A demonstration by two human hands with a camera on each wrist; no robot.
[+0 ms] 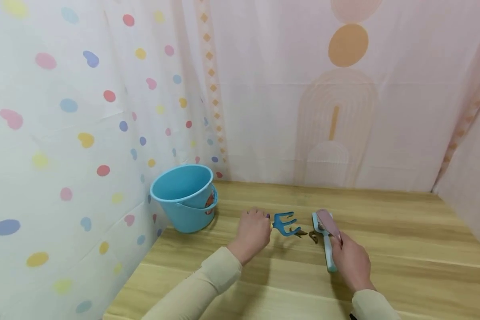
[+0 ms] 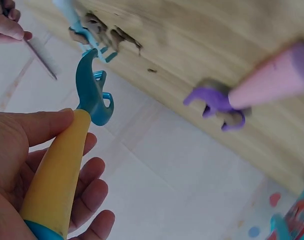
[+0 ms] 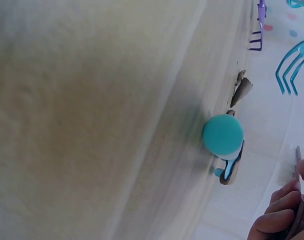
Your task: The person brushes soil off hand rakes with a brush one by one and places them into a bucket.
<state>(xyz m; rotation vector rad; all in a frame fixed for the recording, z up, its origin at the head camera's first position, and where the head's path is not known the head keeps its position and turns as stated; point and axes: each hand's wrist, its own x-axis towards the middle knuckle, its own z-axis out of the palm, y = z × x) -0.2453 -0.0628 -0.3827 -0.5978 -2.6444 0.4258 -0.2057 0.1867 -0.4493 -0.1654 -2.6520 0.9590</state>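
My left hand (image 1: 253, 233) grips the yellow handle of a small hand rake (image 2: 59, 170), its blue tines pointing right above the table. In my right hand (image 1: 353, 262) is a mauve flat-backed brush (image 1: 327, 222), with bristles faintly visible beneath. Under that brush a light blue hand rake (image 1: 330, 258) lies on the table, brown curled scraps like dry leaves (image 1: 313, 237) at its tines. The left wrist view also shows a purple rake (image 2: 214, 100) with a pink handle on the table; in the head view my left hand hides most of it.
A light blue bucket (image 1: 188, 218) stands at the table's back left, its handle hanging down at the side. More brown scraps (image 1: 301, 233) lie between the two blue rakes. Patterned curtains (image 1: 264, 111) surround the wooden table (image 1: 404, 231) behind and at the sides.
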